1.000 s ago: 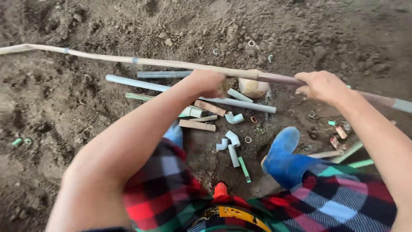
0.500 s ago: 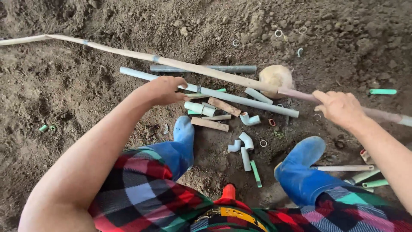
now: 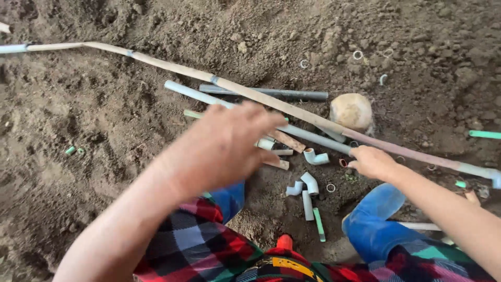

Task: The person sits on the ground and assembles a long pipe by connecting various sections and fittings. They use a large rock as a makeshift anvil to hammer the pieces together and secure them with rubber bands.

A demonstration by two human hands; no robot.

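My left hand (image 3: 224, 149) hovers blurred above the dirt with its fingers spread, holding nothing, over a cluster of short pipe pieces (image 3: 276, 151). My right hand (image 3: 373, 163) reaches low toward the ground, fingers loosely apart, just below a long tan jointed pipe (image 3: 156, 61) and beside a small ring (image 3: 343, 163). White elbow fittings (image 3: 315, 156) lie just left of it. Two grey pipes (image 3: 271, 93) lie under the long pipe. More elbows (image 3: 309, 183) and a short green tube (image 3: 319, 224) rest between my blue boots (image 3: 376, 222).
A round pale stone (image 3: 352, 110) sits against the long pipe. Loose brown soil (image 3: 94, 156) covers everything, with small rings (image 3: 357, 54) and green bits (image 3: 69, 150) scattered about. A green tube end (image 3: 484, 134) lies at the right edge. My plaid trousers (image 3: 198, 245) fill the bottom.
Both hands have come off the long pipe. My left hand rose toward the camera and opened. My right hand dropped down and left toward the small fittings.
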